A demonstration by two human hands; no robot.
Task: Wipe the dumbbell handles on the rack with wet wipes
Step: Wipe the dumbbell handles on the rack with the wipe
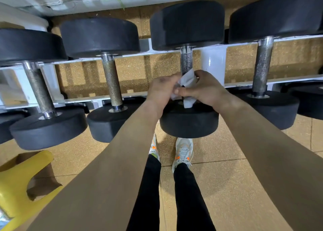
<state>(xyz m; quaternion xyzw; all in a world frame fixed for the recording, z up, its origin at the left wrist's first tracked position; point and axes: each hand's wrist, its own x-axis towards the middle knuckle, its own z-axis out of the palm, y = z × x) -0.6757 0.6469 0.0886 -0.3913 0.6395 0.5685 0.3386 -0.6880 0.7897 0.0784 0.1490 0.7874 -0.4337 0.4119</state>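
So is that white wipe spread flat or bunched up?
Bunched up: the wet wipe is crumpled against the dumbbell handle, held by both the left hand and the right hand.

Yellow plastic object (14, 187) on speckled tan floor (218, 187), lower left.

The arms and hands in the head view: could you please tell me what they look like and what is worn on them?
Both are bare. The left arm and right arm show no sleeves up to the frame edge. The left hand and right hand wear no gloves, and no watch, bracelet or ring is visible.
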